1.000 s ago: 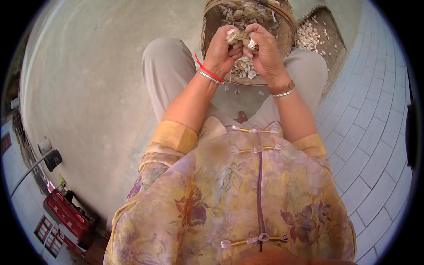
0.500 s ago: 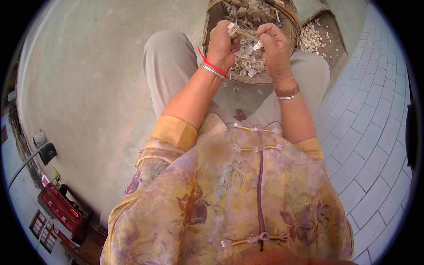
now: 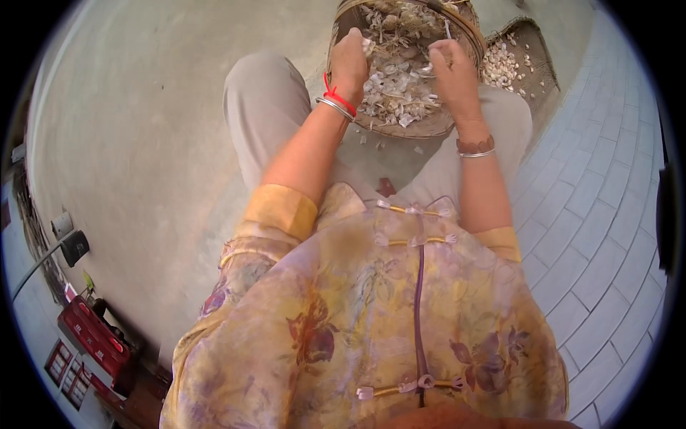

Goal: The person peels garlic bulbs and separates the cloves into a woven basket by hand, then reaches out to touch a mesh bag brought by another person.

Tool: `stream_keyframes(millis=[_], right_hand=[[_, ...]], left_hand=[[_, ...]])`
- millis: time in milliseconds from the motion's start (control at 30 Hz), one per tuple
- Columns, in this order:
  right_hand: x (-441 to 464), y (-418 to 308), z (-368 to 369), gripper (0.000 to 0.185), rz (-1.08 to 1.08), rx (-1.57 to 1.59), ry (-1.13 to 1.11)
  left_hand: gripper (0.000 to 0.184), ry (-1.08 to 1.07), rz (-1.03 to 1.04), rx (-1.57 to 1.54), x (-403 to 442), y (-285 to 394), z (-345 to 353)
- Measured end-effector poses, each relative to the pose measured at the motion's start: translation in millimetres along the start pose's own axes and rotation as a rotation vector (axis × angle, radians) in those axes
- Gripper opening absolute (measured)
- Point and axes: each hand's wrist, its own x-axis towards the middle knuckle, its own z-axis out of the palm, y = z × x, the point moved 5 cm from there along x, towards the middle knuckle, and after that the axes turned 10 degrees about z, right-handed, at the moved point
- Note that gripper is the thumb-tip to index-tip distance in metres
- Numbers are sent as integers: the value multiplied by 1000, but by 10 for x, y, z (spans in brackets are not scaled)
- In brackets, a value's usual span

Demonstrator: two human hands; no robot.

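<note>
My left hand (image 3: 349,66), with a red string and silver bangle at the wrist, is closed over the left side of a woven basket (image 3: 389,130). A pale piece of garlic (image 3: 367,47) shows at its fingertips, mostly hidden by the hand. Over the basket's right side, my right hand (image 3: 456,75) has its fingers curled together; a whitish bit shows near them, but what they hold is unclear. Between the hands, dry garlic skins (image 3: 404,96) and straw-coloured stalks (image 3: 404,25) lie in the basket.
Right of the basket, a shallow woven tray (image 3: 541,53) holds many loose garlic cloves (image 3: 504,66). My knees flank the basket. Grey paving tiles (image 3: 593,186) lie to the right, concrete floor (image 3: 157,129) to the left. A red vehicle (image 3: 93,339) stands at lower left.
My hands have moved apart, left hand leftward and right hand slightly rightward. The dry strands stretched between them no longer show there.
</note>
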Motion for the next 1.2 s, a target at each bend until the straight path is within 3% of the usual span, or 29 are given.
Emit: stream_keyframes(millis=[33, 67, 133, 167, 233, 267, 333, 433, 567, 633, 767, 833, 1000, 1200], right_hand=[[-55, 32, 78, 28, 204, -196, -203], [-74, 116, 116, 28, 204, -196, -200], [-142, 59, 215, 34, -131, -345, -90], [-126, 115, 218, 34, -132, -345, -87], [-107, 65, 262, 37, 191, 126, -330], [-120, 35, 276, 37, 189, 125, -324], [-229, 36, 431, 35, 469, 599, -550], [-256, -32, 486, 35, 394, 656, -546], [-204, 37, 445, 34, 334, 668, -458], [-217, -26, 405, 33, 375, 743, -459], [-258, -113, 390, 32, 446, 857, -455], [-274, -95, 426, 33, 438, 833, -431], [-315, -63, 480, 35, 406, 783, -387], [-286, -51, 510, 33, 411, 961, -441]], left_hand=[[31, -23, 130, 27, -2, -10, 33], [31, -26, 131, 27, -1, -74, 31], [39, -116, 300, 374, -56, 17, 78], [31, -126, 343, 412, -83, 42, 98], [32, -152, 425, 543, -247, 265, 161], [34, -174, 503, 679, -298, 358, 208], [35, -166, 632, 720, -311, 384, 239], [33, -238, 820, 833, -371, 412, 306], [31, -294, 857, 740, -423, 467, 334], [28, -390, 650, 684, -428, 454, 336], [19, -403, 643, 685, -460, 447, 344], [19, -315, 895, 690, -512, 502, 367], [15, -298, 852, 801, -465, 474, 331], [11, -238, 863, 813, -356, 471, 278]])
